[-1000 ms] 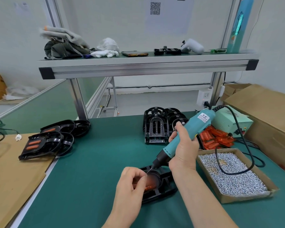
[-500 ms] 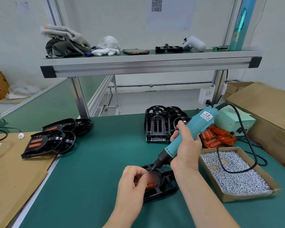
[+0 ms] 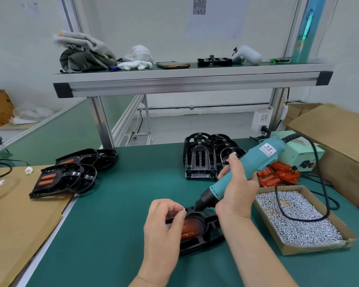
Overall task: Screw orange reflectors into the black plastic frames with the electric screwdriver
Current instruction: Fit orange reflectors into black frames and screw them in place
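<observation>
Fingers (image 3: pixel 174 212) of left hand (image 3: pixel 164 224) pinch what seems a tiny shiny screw (image 3: pixel 184 209). Right hand (image 3: pixel 236 193) wraps the teal electric screwdriver (image 3: pixel 255 160) above a ribbed orange reflector (image 3: pixel 192 229) in black frame (image 3: pixel 203 245).

Single head-worn, wide-angle view. Looks forward and down from above the near edge of the green bench (image 3: pixel 122 193). Sits close over the left hand (image 3: pixel 164 222) and right hand (image 3: pixel 236 193), yet reaches the shelf (image 3: pixel 195 79) and back wall (image 3: pixel 153 27).

Phone (image 3: pixel 172 65) and rags (image 3: pixel 138 59) on shelf (image 3: pixel 193 84)
</observation>
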